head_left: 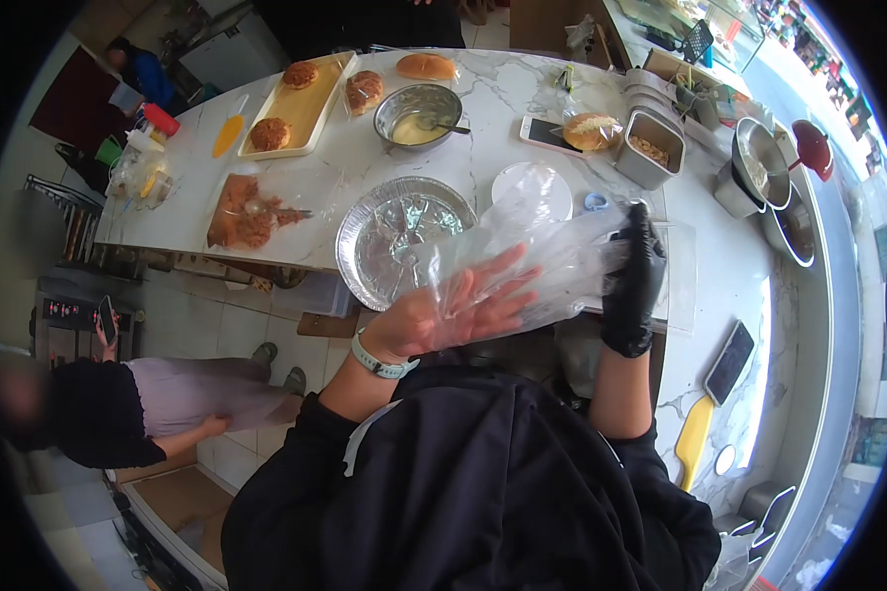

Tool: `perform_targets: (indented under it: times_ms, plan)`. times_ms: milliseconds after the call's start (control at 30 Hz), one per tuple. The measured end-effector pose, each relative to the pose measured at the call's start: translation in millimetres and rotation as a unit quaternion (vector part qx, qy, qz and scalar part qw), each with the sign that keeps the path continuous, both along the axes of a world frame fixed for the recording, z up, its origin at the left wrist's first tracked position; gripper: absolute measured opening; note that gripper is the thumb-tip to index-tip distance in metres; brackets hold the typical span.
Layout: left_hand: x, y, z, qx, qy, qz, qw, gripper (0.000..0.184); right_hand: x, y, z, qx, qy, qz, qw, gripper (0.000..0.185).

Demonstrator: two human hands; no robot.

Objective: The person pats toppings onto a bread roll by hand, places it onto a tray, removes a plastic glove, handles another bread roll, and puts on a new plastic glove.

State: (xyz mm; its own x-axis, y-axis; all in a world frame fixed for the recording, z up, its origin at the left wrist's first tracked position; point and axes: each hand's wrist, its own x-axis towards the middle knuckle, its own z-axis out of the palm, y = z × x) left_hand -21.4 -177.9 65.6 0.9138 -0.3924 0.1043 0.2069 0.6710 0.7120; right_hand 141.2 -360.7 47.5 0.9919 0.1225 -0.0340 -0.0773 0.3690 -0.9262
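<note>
My left hand [478, 300], bare with a watch at the wrist, is open with its fingers spread. It lies inside or behind a clear plastic bag [567, 258]; I cannot tell which. My right hand [636, 281], in a black glove, grips the bag's far end with the fingers closed. Just beyond my left hand is a round foil pan [357, 246], partly covered by the bag. Behind the bag a white round disc [527, 182] and a small blue ring [595, 201] sit on the marble counter [340, 163].
A tray [310, 108] holds topped buns; a metal bowl [394, 103] contains pale cream and a utensil. Reddish filling [241, 222] lies on plastic at left. Metal tins [650, 167], a phone [729, 362] and a yellow spatula [695, 443] are at right. Another person [187, 399] stands lower left.
</note>
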Motion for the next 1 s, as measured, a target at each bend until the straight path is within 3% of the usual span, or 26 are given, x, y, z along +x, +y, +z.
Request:
perform_targets:
  times_ms: [100,233,267,300,367,500,600,700,733,800,833,867,967,1000]
  plan:
    - [0,28,5,0.042,-0.007,-0.011,0.999,0.064,19,-21,11,0.103,0.035,-0.051,0.993,0.021]
    - [16,91,25,0.182,-0.012,0.048,0.982,0.061,43,-71,-7,0.251,-0.035,0.073,0.965,0.020]
    - [28,110,31,0.238,-0.011,0.091,0.967,0.058,43,-66,-2,0.214,0.004,-0.082,0.973,0.022]
    - [42,131,36,0.292,-0.011,0.134,0.947,0.056,37,-63,6,0.151,-0.005,-0.153,0.977,0.026]
    - [77,186,33,0.386,0.022,0.211,0.898,0.053,38,-76,-12,0.121,-0.064,-0.183,0.974,0.031]
    - [175,277,11,0.559,0.029,0.358,0.748,0.052,16,-77,-19,0.085,-0.059,-0.246,0.964,0.033]
    - [249,321,-15,0.735,-0.006,0.298,0.609,0.068,3,-88,-27,0.095,0.002,-0.237,0.967,0.034]
    - [314,347,-39,0.856,-0.155,0.229,0.438,0.083,-12,-84,-29,0.040,-0.016,-0.309,0.950,0.036]
    - [336,352,-41,0.865,-0.121,0.165,0.458,0.098,-19,-85,-31,-0.016,-0.014,-0.325,0.946,0.036]
    - [369,352,-43,0.916,-0.106,0.085,0.377,0.107,-39,-84,-35,-0.129,0.001,-0.350,0.928,0.036]
    - [383,350,-45,0.936,-0.098,0.044,0.336,0.111,-44,-79,-35,-0.124,-0.010,-0.351,0.928,0.036]
    - [398,350,-46,0.941,-0.063,0.002,0.334,0.126,-47,-72,-33,-0.118,-0.021,-0.352,0.928,0.035]
    - [418,343,-46,0.950,-0.062,-0.050,0.303,0.131,-59,-67,-34,-0.023,0.033,-0.360,0.932,0.039]
    - [427,348,-52,0.943,-0.071,-0.056,0.319,0.135,-61,-63,-32,-0.007,0.067,-0.375,0.925,0.044]
